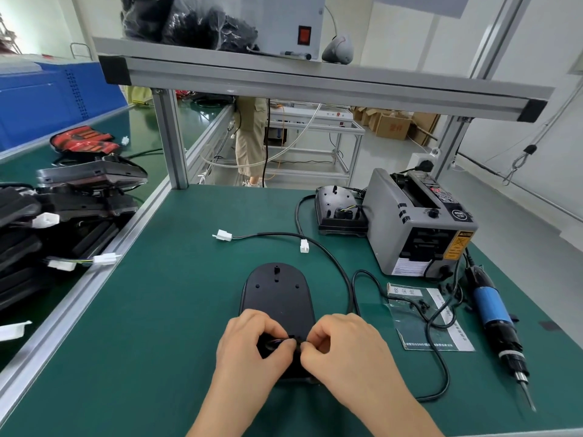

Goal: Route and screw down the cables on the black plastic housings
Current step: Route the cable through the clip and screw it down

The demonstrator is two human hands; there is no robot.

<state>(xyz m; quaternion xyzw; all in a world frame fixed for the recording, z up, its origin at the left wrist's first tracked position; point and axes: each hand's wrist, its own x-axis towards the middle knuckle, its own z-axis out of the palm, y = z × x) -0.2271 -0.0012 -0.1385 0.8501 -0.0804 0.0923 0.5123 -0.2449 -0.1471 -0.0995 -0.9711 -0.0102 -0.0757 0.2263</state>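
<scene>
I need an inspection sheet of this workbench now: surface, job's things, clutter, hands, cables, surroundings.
Surface: green mat.
Job's things: black housing flat before the person; second housing beside the tape dispenser; electric screwdriver at right.
Clutter: screw bag on printed sheet.
Hands: left hand and right hand both pinch a black part at the housing's near end.
Cables: black cable with white connectors curves across the mat.
Surroundings: aluminium shelf frame; stacked housings on left bench.

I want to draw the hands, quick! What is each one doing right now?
Left hand: fingers curled, pinching a small black part on the black housing.
Right hand: fingers curled, pinching the same small black part.
</scene>
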